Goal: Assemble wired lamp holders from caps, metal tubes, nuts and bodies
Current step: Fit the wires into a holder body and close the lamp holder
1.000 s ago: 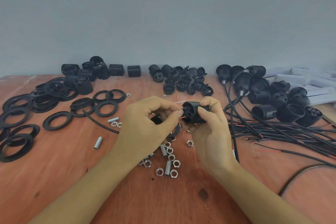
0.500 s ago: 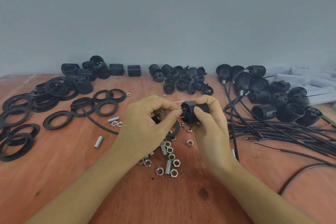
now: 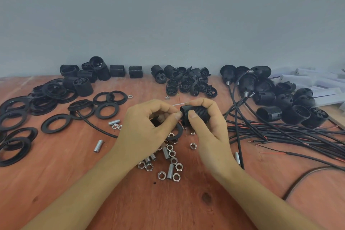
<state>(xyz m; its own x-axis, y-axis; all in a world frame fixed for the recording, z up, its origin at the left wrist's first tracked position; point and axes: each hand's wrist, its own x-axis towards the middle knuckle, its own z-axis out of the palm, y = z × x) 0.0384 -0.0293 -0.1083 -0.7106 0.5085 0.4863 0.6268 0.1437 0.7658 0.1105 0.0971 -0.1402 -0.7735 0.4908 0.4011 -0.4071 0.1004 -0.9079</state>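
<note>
My right hand [image 3: 209, 129] grips a black ribbed lamp holder body [image 3: 197, 113], held on its side above the table's middle. My left hand [image 3: 147, 127] meets the body's left end, thumb and fingers pinched there on something small that the fingers hide. A thin white wire [image 3: 179, 104] sticks out behind the body. Loose metal nuts [image 3: 173, 160] and short metal tubes [image 3: 165, 153] lie scattered below my hands. A black cable [image 3: 93, 126] runs under my left hand.
Black rings [image 3: 55, 123] spread over the left of the wooden table [image 3: 186, 207]. Bodies [image 3: 84, 85] and caps [image 3: 188, 84] are heaped along the back wall. Wired holders [image 3: 268, 97] and a bundle of black cables [image 3: 280, 134] fill the right. White boxes [image 3: 317, 87] sit far right.
The body has turned in my right hand, its open end now hidden and its ribbed side facing me. My left fingertips stay at its left end.
</note>
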